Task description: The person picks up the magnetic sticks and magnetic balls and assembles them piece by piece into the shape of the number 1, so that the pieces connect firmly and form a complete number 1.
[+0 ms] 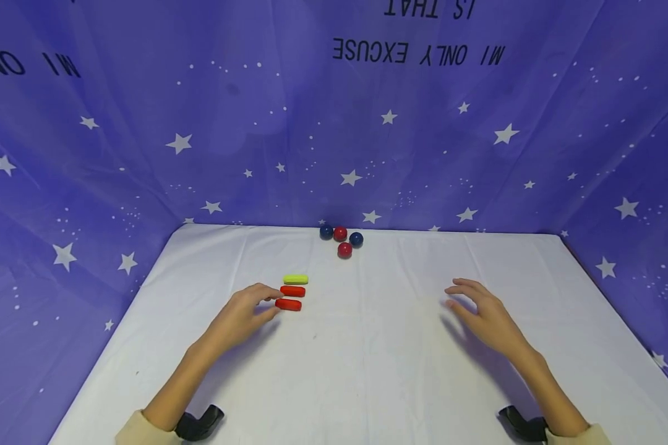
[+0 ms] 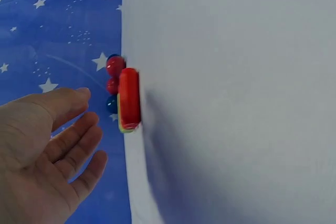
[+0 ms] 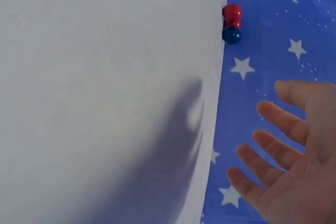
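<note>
Starry purple cloth [image 1: 117, 154] rises along the left edge of the white tabletop [image 1: 389, 358], and at the near left corner a beige sleeve [image 1: 145, 431] comes in, with a black mount [image 1: 200, 424] beside the wrist. From there the left hand [image 1: 247, 312] reaches toward the tabletop's middle, its thumb and forefinger parted at the left end of the front red stick [image 1: 289, 305], the other fingers gently bent with small gaps between them; whether a fingertip touches that stick or the back red stick [image 1: 294, 291], I can't fairly tell. Both sticks lie left of the middle, roughly parallel to the far edge, with a yellow stick [image 1: 295, 279] just beyond them in the same row. Further right, close to the middle of the far edge, four balls sit bunched: a blue ball [image 1: 326, 232], a red ball [image 1: 340, 234], a second red ball [image 1: 344, 250] nearer the front, and another blue ball [image 1: 356, 240]. Well to their right, the right hand [image 1: 484, 315] hovers over the tabletop's right half, thumb and fingers spread and slightly bent, its shadow falling on the white surface below.
</note>
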A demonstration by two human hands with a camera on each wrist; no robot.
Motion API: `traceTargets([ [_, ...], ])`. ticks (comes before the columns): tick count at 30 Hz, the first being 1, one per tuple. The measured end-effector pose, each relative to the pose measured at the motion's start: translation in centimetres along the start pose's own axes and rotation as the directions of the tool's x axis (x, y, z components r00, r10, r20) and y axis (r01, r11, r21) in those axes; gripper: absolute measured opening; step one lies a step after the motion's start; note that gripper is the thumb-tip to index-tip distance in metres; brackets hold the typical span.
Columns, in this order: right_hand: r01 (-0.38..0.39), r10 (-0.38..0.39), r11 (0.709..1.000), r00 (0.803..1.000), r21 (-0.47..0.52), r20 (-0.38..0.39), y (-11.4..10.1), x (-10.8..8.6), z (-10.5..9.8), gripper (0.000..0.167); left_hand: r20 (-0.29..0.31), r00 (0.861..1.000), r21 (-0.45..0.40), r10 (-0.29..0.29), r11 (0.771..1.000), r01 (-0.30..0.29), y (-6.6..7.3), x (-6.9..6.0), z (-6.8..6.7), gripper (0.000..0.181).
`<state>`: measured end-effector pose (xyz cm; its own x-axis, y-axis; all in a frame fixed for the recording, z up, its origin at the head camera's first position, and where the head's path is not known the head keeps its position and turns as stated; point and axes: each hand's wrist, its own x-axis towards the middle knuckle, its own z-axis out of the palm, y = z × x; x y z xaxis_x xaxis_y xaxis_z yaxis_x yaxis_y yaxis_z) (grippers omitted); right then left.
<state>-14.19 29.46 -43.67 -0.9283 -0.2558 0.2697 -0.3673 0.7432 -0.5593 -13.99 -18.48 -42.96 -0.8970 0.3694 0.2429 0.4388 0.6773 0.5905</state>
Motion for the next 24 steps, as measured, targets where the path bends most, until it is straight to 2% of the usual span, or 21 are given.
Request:
traceTargets([
  [11,0.059,-0.060,0.988,0.998,0.143,0.004,-0.4,2.1,2.0,0.021,0.032,0.999,-0.017,-0.037,0.999,0.038,-0.2,0.6,1.6,0.026],
  [20,0.019,-0.031,0.973,0.998,0.228,0.049,-0.6,3.5,3.4,0.021,0.039,0.999,0.009,0.016,1.000,-0.016,-0.6,0.8,2.0,0.026],
  [24,0.011,-0.027,0.966,0.998,0.257,0.059,-0.7,4.0,4.0,0.022,0.033,0.999,0.039,0.018,0.999,-0.020,-0.5,0.9,2.0,0.026],
])
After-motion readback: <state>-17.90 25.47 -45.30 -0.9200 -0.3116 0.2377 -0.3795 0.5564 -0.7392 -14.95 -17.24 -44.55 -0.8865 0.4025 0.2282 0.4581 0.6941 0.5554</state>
